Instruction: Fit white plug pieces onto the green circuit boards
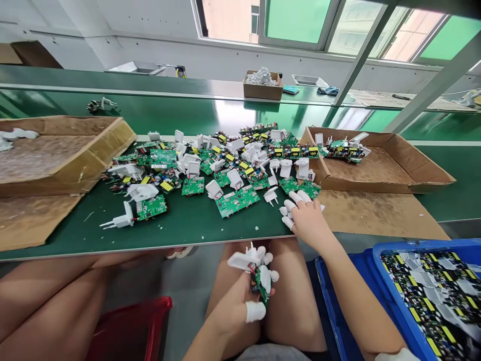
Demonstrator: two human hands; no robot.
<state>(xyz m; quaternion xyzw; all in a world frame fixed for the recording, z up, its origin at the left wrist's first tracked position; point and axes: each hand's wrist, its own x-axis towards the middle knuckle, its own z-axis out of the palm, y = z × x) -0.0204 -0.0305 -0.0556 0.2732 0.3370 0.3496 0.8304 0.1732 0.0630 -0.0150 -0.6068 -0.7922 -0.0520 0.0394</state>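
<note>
My left hand [246, 301], with white finger covers, is closed around a green circuit board [263, 288] above my lap. A white plug housing [242, 260] joined to that board by a red wire sticks out over the fingers. My right hand [306, 215], also in white finger covers, lies at the table's front edge with its fingers spread. Just beyond its fingertips are green circuit boards [310, 188] and a white plug piece [271, 195]. Whether the fingertips touch anything small cannot be made out. A large pile of boards with plug housings [236, 200] spreads across the table.
A cardboard tray [391, 186] on the right holds a few boards; another cardboard tray [75, 175] stands left. At the lower right, a blue bin [379, 245] contains rows of boards. A red stool or bin [160, 311] and another person's legs [48, 301] are at lower left.
</note>
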